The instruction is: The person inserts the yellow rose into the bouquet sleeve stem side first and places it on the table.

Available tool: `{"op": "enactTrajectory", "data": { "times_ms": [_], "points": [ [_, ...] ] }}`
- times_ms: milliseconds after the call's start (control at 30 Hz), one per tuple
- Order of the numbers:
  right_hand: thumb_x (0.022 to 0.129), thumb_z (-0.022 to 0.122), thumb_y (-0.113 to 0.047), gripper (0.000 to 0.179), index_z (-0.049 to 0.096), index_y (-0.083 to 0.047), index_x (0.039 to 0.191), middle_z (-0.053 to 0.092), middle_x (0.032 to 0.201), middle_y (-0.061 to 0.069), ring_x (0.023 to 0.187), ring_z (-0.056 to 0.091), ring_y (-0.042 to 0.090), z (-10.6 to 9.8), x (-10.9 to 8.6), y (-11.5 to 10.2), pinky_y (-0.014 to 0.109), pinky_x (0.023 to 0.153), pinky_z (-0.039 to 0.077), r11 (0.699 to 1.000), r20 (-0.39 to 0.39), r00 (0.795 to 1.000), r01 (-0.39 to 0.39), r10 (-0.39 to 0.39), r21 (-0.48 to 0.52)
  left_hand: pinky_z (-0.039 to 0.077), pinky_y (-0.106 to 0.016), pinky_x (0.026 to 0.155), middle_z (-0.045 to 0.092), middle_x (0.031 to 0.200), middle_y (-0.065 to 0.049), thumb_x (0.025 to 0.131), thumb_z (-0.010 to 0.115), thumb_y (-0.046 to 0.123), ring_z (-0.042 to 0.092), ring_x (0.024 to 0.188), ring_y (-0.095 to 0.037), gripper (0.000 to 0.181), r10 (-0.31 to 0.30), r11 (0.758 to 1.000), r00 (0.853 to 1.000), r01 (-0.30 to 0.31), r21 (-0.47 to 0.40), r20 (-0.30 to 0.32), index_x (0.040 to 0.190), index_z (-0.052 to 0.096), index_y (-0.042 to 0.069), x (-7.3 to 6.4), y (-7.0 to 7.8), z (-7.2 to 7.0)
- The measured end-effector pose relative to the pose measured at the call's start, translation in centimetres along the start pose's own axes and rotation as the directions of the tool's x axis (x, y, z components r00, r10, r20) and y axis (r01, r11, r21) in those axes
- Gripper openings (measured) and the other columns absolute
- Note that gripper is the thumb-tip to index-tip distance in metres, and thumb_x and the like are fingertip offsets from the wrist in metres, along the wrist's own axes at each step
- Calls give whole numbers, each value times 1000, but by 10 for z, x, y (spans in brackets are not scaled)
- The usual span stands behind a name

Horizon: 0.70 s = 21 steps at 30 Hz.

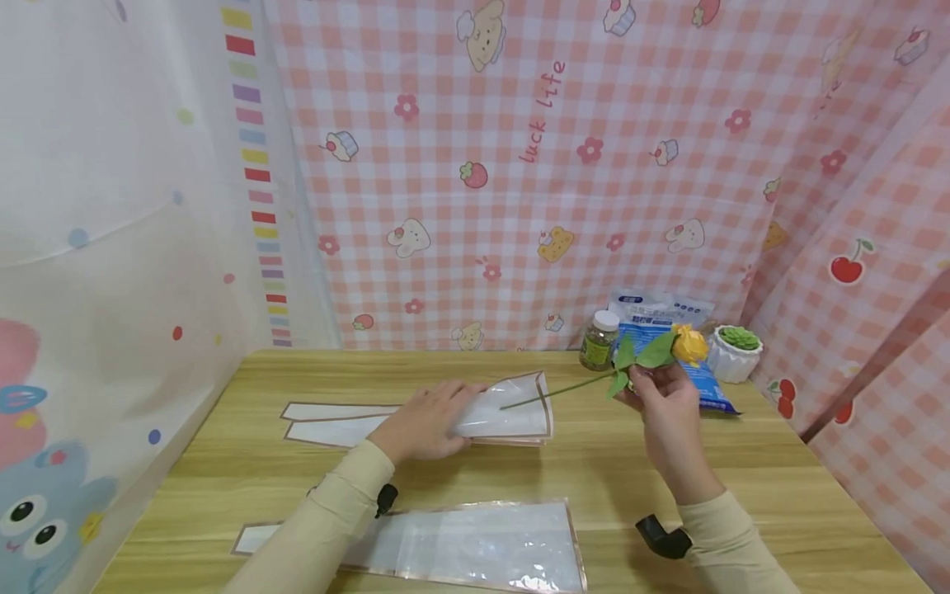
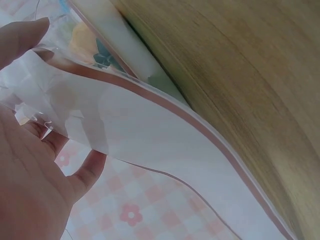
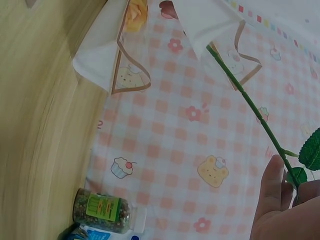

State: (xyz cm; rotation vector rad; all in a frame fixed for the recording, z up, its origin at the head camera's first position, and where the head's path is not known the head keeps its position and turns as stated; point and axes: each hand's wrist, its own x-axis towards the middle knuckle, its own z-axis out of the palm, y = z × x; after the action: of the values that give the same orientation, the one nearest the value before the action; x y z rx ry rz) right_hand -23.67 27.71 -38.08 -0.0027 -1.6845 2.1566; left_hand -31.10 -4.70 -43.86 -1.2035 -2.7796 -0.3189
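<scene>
In the head view my right hand (image 1: 668, 404) pinches the green stem of a yellow rose (image 1: 690, 345) just below its leaves (image 1: 656, 351). The stem (image 3: 250, 105) points left, its cut tip at the wide mouth of a white flower sleeve (image 1: 512, 419) with brown edging. Whether the tip lies inside or over the sleeve, I cannot tell. My left hand (image 1: 434, 421) holds that sleeve near its middle. The left wrist view has the thumb (image 2: 25, 37) above the film and curled fingers (image 2: 87, 172) beneath it. A blurred yellow shape (image 2: 82, 42) shows behind clear film.
A second flat sleeve (image 1: 482, 544) lies nearer on the wooden table (image 1: 779, 511). Back right stand a white-capped jar (image 1: 597, 342), a blue-and-white bag (image 1: 712, 392) and a succulent in a white pot (image 1: 735, 355). A pink checked curtain (image 1: 445, 198) hangs behind.
</scene>
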Motion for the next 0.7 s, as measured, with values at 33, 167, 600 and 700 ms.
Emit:
{"op": "enactTrajectory", "data": {
  "times_ms": [33, 167, 600, 700],
  "points": [
    [101, 59, -7, 15, 52, -3, 114, 61, 98, 0, 88, 64, 9, 1, -1, 1, 24, 73, 57, 1000, 4, 1000, -3, 3, -1, 44, -58, 103, 51, 142, -6, 93, 71, 37, 51, 131, -28, 79, 0, 1000, 1000, 0, 0, 0, 159, 30, 21, 0, 0, 0],
    [102, 59, -7, 15, 51, -3, 114, 60, 99, 1, 91, 63, 10, 5, -3, 5, 26, 73, 58, 1000, 17, 1000, -23, 23, -7, 44, -57, 103, 51, 141, -6, 93, 71, 37, 51, 130, -28, 79, -4, 1000, 1000, 4, 4, -5, 159, 31, 21, 0, 1, -2],
    [100, 62, -7, 21, 52, -3, 119, 64, 98, -1, 94, 67, 12, 11, -6, 13, 30, 76, 59, 994, 98, 991, -86, 93, -70, 44, -56, 103, 51, 139, -5, 93, 71, 34, 52, 128, -27, 81, 11, 1000, 1000, -11, -3, -18, 160, 28, 21, 1, 3, -3],
    [100, 62, -5, 18, 59, -4, 117, 69, 100, -4, 95, 69, 11, 9, -6, 15, 30, 76, 59, 990, 143, 984, -96, 111, -103, 44, -56, 104, 52, 139, -6, 93, 71, 33, 51, 129, -27, 81, 19, 1000, 1000, -20, -20, -15, 160, 28, 20, 2, 3, -4]
  ]
}}
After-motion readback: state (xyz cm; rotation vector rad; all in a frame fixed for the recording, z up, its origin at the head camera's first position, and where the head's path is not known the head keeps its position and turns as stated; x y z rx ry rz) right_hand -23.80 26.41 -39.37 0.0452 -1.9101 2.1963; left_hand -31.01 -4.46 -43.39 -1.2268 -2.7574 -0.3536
